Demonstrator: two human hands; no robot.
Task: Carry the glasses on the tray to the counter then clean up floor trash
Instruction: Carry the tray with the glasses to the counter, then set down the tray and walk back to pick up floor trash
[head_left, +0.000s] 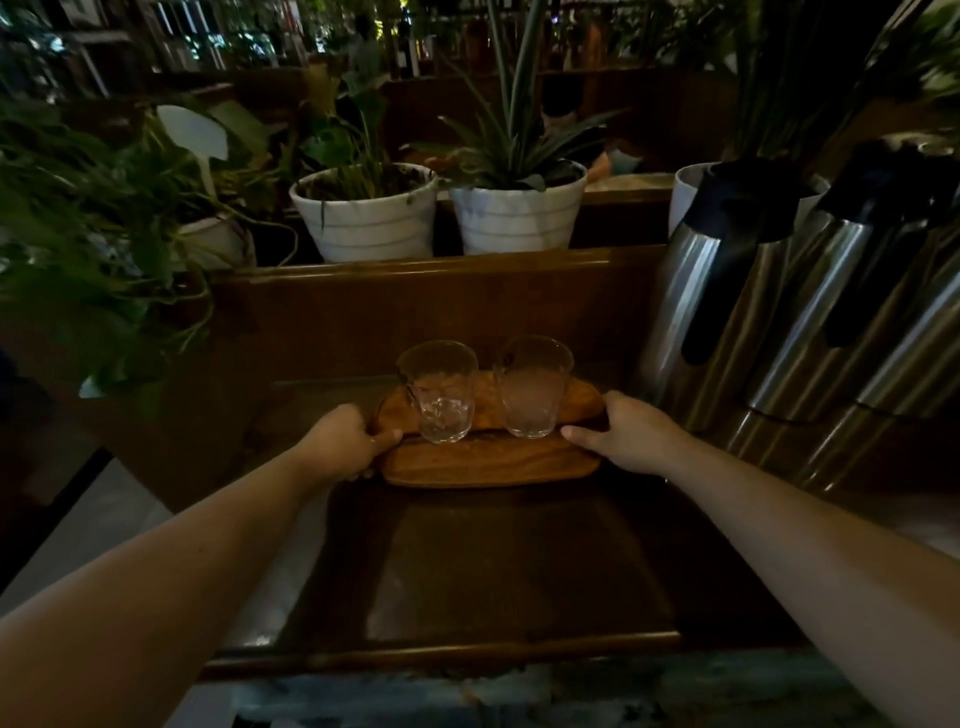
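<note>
A wooden tray (488, 465) lies over a dark wooden counter (467, 566) in the middle of the view. Two clear glasses stand upright on it, side by side: the left glass (441, 395) and the right glass (532, 387). My left hand (345, 441) grips the tray's left end, thumb on top and fingers underneath. My right hand (623, 436) holds the tray's right end, thumb lying on the rim. Whether the tray rests on the counter or hangs just above it is unclear.
Steel thermos jugs (769, 312) with black tops stand close on the right of the tray. Behind a raised wooden ledge (441, 270) stand two white plant pots (366, 215) (519, 213). Leafy plants (93, 249) crowd the left. Pale floor (104, 519) shows at lower left.
</note>
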